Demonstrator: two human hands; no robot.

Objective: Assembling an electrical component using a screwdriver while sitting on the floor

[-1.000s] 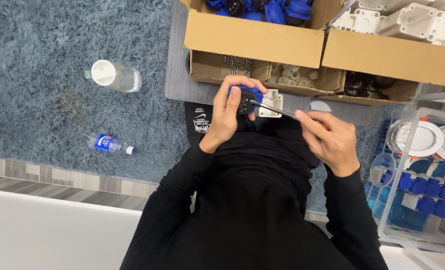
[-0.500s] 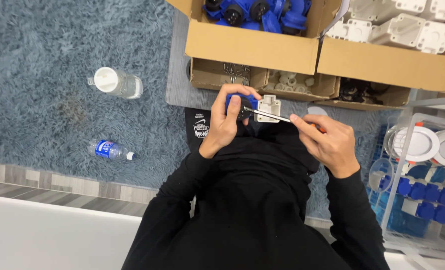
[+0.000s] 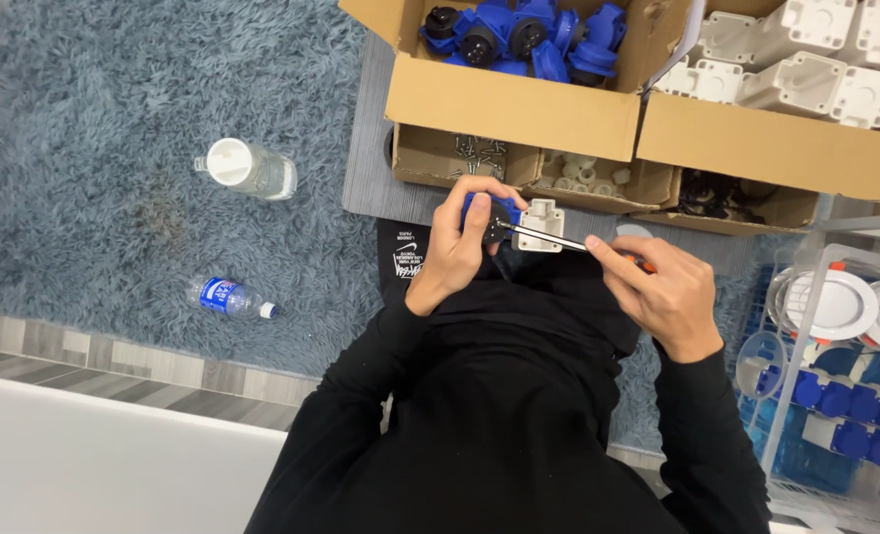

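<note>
Blue socket [image 3: 486,210] with white housing [image 3: 542,223] held up over the lap, just in front of the low tray [image 3: 519,176] of screws. Left hand [image 3: 457,249] wrapped round the blue part, fingers curled and pressed tight on it, thumb along the near side. Right hand [image 3: 661,294] pinching a screwdriver [image 3: 571,242] by its handle, fingers closed together round it, shaft running left to the white housing, tip at or in the housing; exact seat of the tip too small to tell.

To do this well: keep shaft square to the screw head, press along the axis while turning, hold the socket still with the left hand, turn from the fingers rather than the wrist so the tip does not cam out.

Beyond: box [image 3: 519,94] of blue sockets, touching it a second box [image 3: 771,138] of white housings, both on a grey mat [image 3: 371,168]. Two bottles on the blue rug [image 3: 114,129], one clear with white cap [image 3: 247,168], one small with blue label [image 3: 230,297]. Wire basket [image 3: 845,396] at right with blue parts and white round fittings.

Against the frame a second back: same grip, same tool, hands a little lower in view, boxes shifted upward and more of their contents shown, so head tilted slightly; bottles unmoved on the rug.
</note>
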